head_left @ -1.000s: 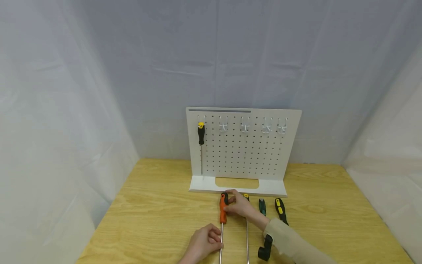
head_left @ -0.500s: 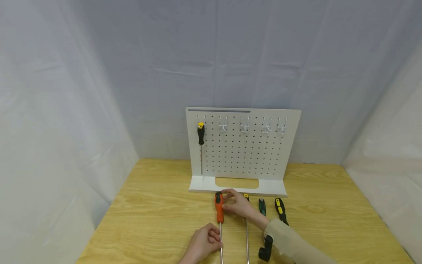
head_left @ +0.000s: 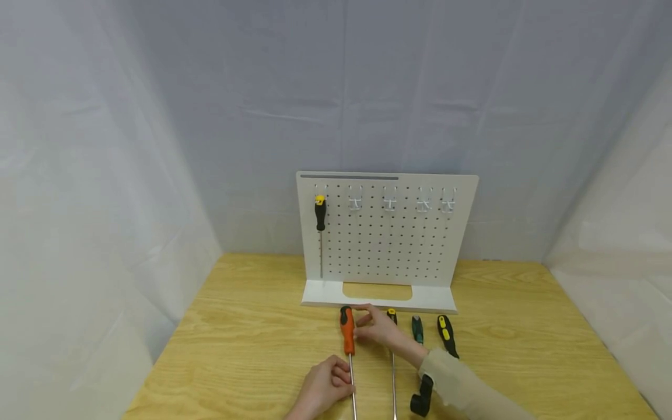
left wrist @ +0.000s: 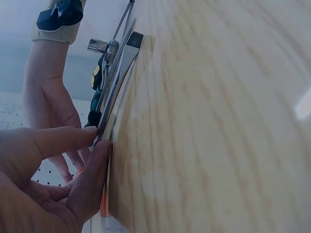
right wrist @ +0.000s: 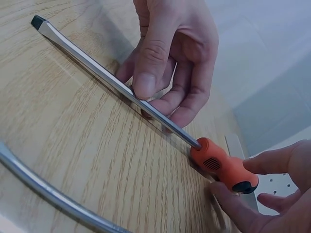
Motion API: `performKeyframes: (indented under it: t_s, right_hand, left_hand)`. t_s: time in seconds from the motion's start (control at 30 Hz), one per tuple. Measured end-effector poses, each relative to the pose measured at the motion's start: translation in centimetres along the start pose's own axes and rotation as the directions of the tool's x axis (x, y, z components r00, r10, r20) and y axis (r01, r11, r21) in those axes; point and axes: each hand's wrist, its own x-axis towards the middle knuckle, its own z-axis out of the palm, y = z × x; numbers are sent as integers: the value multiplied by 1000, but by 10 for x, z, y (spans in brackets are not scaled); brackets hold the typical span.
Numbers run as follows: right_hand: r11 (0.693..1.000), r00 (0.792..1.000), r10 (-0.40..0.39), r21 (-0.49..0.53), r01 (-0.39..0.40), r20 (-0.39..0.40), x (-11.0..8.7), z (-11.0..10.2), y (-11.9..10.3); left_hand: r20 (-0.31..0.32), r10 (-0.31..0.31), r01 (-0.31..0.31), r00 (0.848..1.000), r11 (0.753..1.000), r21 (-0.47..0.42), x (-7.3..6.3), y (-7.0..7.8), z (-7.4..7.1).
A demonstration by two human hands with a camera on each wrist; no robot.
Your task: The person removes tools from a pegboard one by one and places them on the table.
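An orange-and-black screwdriver [head_left: 347,332] lies lengthwise on the table before the pegboard, its handle toward the board. My left hand [head_left: 321,387] pinches its metal shaft between thumb and fingertips, as the right wrist view shows from the other side. At the handle's right is my right hand [head_left: 382,330], thumb and forefinger fairly straight. In the right wrist view those fingers [right wrist: 274,161] lie on either side of the handle's end, the forefinger seeming to touch it. The flat tip [right wrist: 40,22] of the shaft is dark.
A white pegboard [head_left: 388,245] with several hooks [head_left: 390,201] stands behind; a yellow-and-black screwdriver [head_left: 321,214] hangs at its left. Under the right forearm lie another yellow-topped screwdriver [head_left: 393,373], a green-handled tool [head_left: 417,329] and a black-and-yellow-handled tool [head_left: 447,333].
The orange screwdriver's handle has swung left, away from the right hand, and rolled so its black patch faces more to the left. Both hands stay nearly in place.
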Motion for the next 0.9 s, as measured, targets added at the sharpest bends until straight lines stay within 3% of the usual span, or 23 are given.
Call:
performKeyframes:
  t_s: [0.2, 0.33, 0.53, 0.7, 0.9]
  right_hand:
    - [986, 998, 20, 162, -29, 55, -4, 0, 1]
    - [979, 995, 29, 198, -48, 99, -5, -1, 2]
    - [973, 989, 38, 220, -69, 145, -4, 0, 3]
    - [971, 987, 47, 227, -81, 150, -4, 3, 2]
    - [970, 989, 33, 235, -67, 144, -4, 8, 2]
  left_hand:
    - [-7, -18, 18, 1000, 999, -38, 1, 0, 1]
    - [-29, -29, 27, 999, 998, -64, 3, 0, 1]
    - [-82, -5, 3, 997, 1000, -17, 8, 0, 1]
    - [-117, 7, -6, 993, 1000, 11, 14, 1, 0]
    - [-177, 45, -27, 983, 994, 102, 26, -1, -5]
